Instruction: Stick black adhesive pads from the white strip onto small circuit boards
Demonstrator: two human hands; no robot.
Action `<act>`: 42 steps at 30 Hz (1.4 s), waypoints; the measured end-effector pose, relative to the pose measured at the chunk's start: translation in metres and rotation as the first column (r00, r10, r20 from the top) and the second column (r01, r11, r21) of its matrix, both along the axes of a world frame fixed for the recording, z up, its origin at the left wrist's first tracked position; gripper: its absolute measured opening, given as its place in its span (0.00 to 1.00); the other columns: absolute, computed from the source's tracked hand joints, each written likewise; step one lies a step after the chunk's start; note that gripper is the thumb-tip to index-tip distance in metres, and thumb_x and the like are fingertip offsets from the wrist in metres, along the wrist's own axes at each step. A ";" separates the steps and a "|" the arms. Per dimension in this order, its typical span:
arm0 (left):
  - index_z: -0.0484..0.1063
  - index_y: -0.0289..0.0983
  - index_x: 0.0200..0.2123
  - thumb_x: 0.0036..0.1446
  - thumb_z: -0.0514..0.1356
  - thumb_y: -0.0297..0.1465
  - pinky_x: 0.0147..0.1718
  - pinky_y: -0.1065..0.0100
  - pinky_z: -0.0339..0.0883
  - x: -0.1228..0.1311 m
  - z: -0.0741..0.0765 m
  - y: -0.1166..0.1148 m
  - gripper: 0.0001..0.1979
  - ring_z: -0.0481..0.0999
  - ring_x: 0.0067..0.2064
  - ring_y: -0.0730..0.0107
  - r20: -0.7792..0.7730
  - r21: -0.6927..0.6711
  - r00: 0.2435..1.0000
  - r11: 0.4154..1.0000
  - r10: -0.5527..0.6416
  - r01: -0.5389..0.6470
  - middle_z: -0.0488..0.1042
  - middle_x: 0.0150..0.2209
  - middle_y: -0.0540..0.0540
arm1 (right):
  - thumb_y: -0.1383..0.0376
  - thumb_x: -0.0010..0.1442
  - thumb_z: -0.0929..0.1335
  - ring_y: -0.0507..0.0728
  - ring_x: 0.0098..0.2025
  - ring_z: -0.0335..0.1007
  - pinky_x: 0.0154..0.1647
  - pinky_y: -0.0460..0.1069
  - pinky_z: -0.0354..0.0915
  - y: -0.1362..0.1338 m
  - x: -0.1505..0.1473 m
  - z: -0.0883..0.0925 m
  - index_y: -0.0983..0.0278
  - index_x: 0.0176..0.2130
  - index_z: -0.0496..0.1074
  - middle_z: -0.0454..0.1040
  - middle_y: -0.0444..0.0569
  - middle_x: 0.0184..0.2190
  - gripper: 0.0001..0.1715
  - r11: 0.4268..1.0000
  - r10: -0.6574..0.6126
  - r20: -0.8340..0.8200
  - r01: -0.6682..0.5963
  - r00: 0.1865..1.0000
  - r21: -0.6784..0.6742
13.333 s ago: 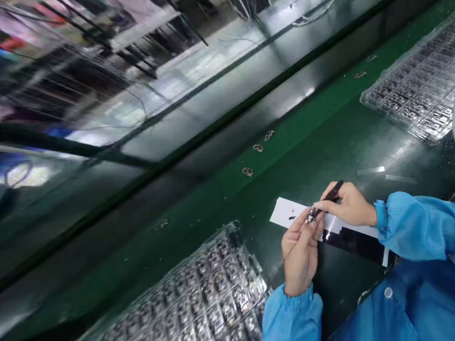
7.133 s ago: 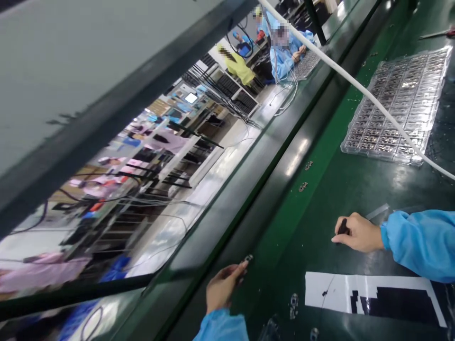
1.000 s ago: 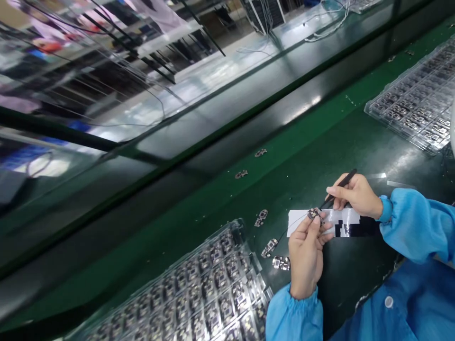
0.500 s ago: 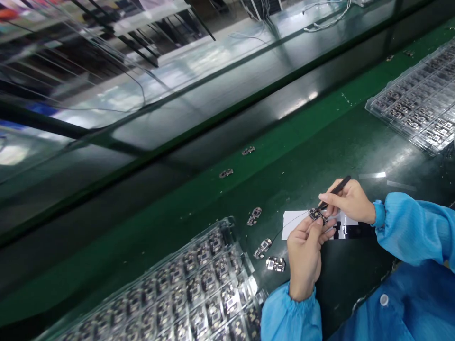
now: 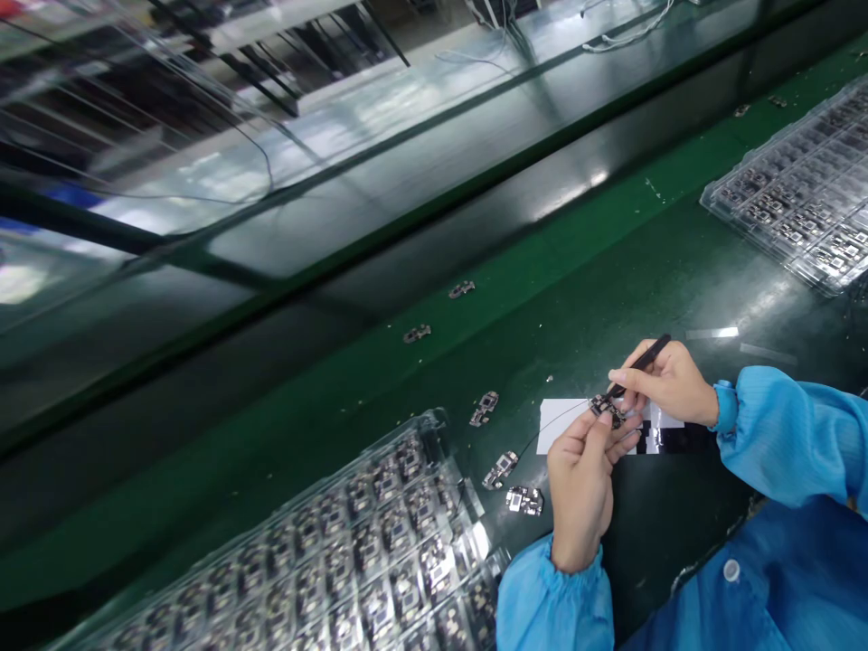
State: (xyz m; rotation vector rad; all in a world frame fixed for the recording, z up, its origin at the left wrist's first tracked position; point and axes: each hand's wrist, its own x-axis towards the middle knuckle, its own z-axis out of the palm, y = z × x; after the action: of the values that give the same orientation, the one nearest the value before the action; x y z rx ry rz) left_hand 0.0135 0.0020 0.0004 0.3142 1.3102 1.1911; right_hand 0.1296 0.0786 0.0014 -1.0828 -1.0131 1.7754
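A small circuit board (image 5: 606,411) is pinched between the thumb and fingers of my left hand (image 5: 580,493), above a white sheet (image 5: 560,423). From above right, my right hand (image 5: 671,384) grips black tweezers (image 5: 647,357), whose tip meets the board. What the tip grasps, if anything, is too small to make out. A thin dark wire (image 5: 552,420) runs from near the held board down to the left. Beside my left hand lie three loose circuit boards, a nearer one (image 5: 524,500), a middle one (image 5: 500,470) and a farther one (image 5: 484,409).
A clear plastic tray (image 5: 438,420) full of boards stands at the lower left. Another clear tray (image 5: 713,197) with boards is at the right. Two boards, one nearer (image 5: 417,334) and one farther (image 5: 462,289), lie on the green strip ahead. Shiny strips (image 5: 712,334) lie near my right wrist.
The two boards on the green strip have shifted left, and those at its far right end slightly too. Both hands keep nearly the same place and hold.
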 end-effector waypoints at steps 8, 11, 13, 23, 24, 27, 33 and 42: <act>0.74 0.32 0.30 0.44 0.67 0.39 0.34 0.65 0.73 0.002 -0.001 -0.001 0.16 0.80 0.33 0.61 -0.025 0.002 1.000 1.000 0.017 -0.017 0.79 0.30 0.43 | 0.56 0.41 0.76 0.50 0.16 0.69 0.15 0.43 0.67 -0.003 0.001 0.001 0.68 0.25 0.68 0.72 0.44 0.15 0.20 0.998 0.037 0.023 -0.038 0.999 0.046; 0.74 0.32 0.31 0.44 0.68 0.40 0.34 0.65 0.73 0.003 -0.002 -0.001 0.17 0.80 0.33 0.61 -0.034 0.010 0.999 1.000 0.029 -0.029 0.79 0.32 0.42 | 0.58 0.46 0.74 0.52 0.20 0.72 0.20 0.45 0.70 -0.006 0.005 0.003 0.67 0.26 0.71 0.74 0.46 0.18 0.15 0.970 0.038 0.096 -0.060 0.995 0.234; 0.74 0.33 0.31 0.43 0.68 0.40 0.33 0.66 0.74 0.003 -0.003 -0.002 0.16 0.80 0.32 0.62 -0.028 0.017 0.999 0.999 0.041 -0.040 0.79 0.31 0.44 | 0.60 0.49 0.73 0.53 0.22 0.74 0.23 0.47 0.71 -0.008 0.008 0.004 0.66 0.27 0.73 0.76 0.48 0.21 0.11 0.919 0.012 0.156 -0.072 0.988 0.387; 0.75 0.33 0.31 0.44 0.68 0.41 0.32 0.68 0.73 0.004 -0.005 -0.001 0.17 0.80 0.32 0.64 -0.030 0.024 0.999 0.999 0.028 -0.028 0.79 0.31 0.44 | 0.62 0.52 0.71 0.54 0.22 0.73 0.22 0.47 0.70 -0.006 0.009 0.006 0.67 0.28 0.74 0.75 0.49 0.20 0.10 0.880 -0.022 0.178 -0.065 0.984 0.471; 0.75 0.33 0.31 0.44 0.68 0.41 0.32 0.68 0.73 0.005 -0.004 -0.002 0.17 0.80 0.32 0.64 -0.027 0.016 0.999 1.000 0.025 -0.025 0.79 0.32 0.43 | 0.61 0.52 0.71 0.54 0.22 0.74 0.23 0.47 0.70 -0.004 0.009 0.006 0.68 0.28 0.74 0.75 0.49 0.21 0.10 0.890 -0.053 0.162 -0.027 0.985 0.454; 0.75 0.32 0.31 0.44 0.68 0.42 0.31 0.69 0.73 0.006 0.006 -0.009 0.18 0.80 0.32 0.64 -0.027 -0.022 1.000 1.000 0.006 -0.006 0.79 0.34 0.42 | 0.59 0.50 0.72 0.53 0.22 0.74 0.23 0.47 0.71 0.005 0.015 0.004 0.68 0.29 0.73 0.75 0.49 0.21 0.14 0.917 -0.144 0.154 0.073 0.978 0.392; 0.75 0.32 0.33 0.44 0.68 0.41 0.28 0.69 0.74 -0.050 0.046 -0.012 0.19 0.80 0.30 0.63 -0.254 0.031 0.967 0.999 0.003 0.005 0.78 0.32 0.41 | 0.53 0.47 0.74 0.54 0.21 0.73 0.22 0.47 0.71 0.017 0.027 -0.010 0.68 0.28 0.72 0.74 0.48 0.18 0.19 0.949 -0.125 0.276 0.034 0.953 0.313; 0.69 0.30 0.32 0.57 0.56 0.27 0.34 0.68 0.74 -0.268 0.047 0.065 0.05 0.79 0.31 0.68 -0.827 -0.006 0.533 0.947 0.177 -0.322 0.73 0.27 0.47 | 0.50 0.50 0.70 0.56 0.23 0.75 0.20 0.46 0.70 0.016 0.026 -0.018 0.66 0.27 0.75 0.75 0.50 0.21 0.20 0.923 -0.114 0.391 -0.048 0.913 0.382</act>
State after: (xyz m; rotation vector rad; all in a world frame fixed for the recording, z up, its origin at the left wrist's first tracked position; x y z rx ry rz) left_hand -0.2546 0.0670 0.0477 0.6309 2.3416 1.2001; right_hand 0.1559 0.0942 -0.0164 -1.2268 -1.5137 1.2632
